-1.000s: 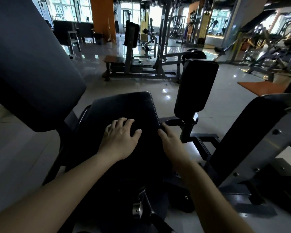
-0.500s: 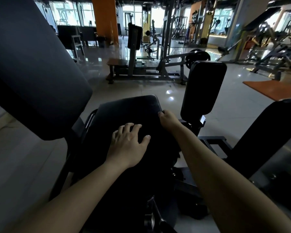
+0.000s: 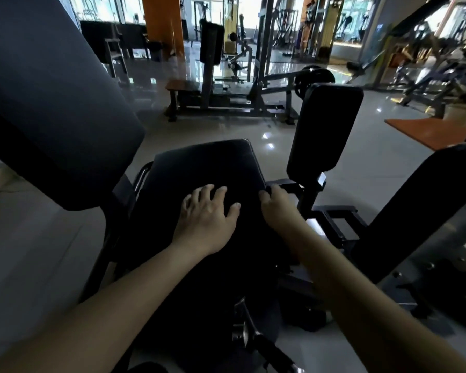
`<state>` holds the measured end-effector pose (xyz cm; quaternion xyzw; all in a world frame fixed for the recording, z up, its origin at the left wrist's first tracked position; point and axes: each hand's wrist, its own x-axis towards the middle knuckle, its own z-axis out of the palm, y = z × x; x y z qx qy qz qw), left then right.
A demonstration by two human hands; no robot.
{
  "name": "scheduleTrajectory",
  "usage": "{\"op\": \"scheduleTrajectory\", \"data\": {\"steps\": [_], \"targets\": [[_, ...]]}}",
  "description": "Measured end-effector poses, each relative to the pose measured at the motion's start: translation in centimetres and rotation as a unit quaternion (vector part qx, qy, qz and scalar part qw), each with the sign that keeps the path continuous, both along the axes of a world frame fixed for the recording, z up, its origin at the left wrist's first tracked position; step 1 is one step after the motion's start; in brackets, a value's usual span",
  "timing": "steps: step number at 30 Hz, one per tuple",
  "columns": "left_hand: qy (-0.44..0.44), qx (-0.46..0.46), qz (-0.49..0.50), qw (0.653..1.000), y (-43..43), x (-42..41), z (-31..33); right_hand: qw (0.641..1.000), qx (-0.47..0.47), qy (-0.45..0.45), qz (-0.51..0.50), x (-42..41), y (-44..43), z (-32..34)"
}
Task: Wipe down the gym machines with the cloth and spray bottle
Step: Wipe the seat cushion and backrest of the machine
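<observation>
Both hands are on the black padded seat cushion (image 3: 207, 162): left hand (image 3: 206, 219) lies flat on top with fingers spread, right hand (image 3: 279, 208) curls its fingers over the cushion's right edge. No cloth or spray bottle shows anywhere, and it's too dark to tell if one's under a palm. Seat's mid-wipe at best, I'd guess; the black upright pad (image 3: 326, 130) beside it presumably comes next.
</observation>
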<state>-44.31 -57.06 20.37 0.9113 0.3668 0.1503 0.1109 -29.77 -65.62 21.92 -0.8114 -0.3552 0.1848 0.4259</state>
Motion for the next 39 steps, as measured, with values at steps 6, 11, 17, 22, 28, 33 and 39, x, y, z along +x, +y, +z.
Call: {"op": "scheduleTrajectory", "data": {"steps": [6, 11, 17, 22, 28, 33, 39], "targets": [[-0.03, 0.014, 0.005, 0.999, 0.2, 0.0, -0.1, 0.999, -0.047, 0.005, -0.001, 6.2, 9.4, 0.4], [-0.041, 0.02, 0.004, 0.999, 0.6, -0.1, -0.3, 0.998, -0.042, 0.036, 0.01, 7.5, 12.1, 1.3], [-0.039, 0.003, -0.001, 0.999, 0.9, -0.3, -0.2, 0.997, -0.011, 0.051, 0.051, 3.3, 4.2, 1.6], [0.0, 0.011, -0.007, 1.0, 0.7, -0.1, 0.9, 0.996, -0.014, 0.02, 0.088, -0.1, -3.1, 1.0], [0.021, -0.026, 0.041, 0.999, 6.9, 2.5, 2.6, 0.997, -0.042, -0.044, 0.047, 2.3, 2.8, 0.4], [0.027, -0.051, 0.05, 0.997, 8.8, 3.7, 0.1, 0.995, -0.068, -0.076, 0.017, 7.1, 11.4, 0.6], [0.025, -0.035, 0.041, 0.998, 8.9, 3.6, -0.3, 0.996, -0.068, -0.058, 0.009, 10.2, 17.6, 2.2]]}}
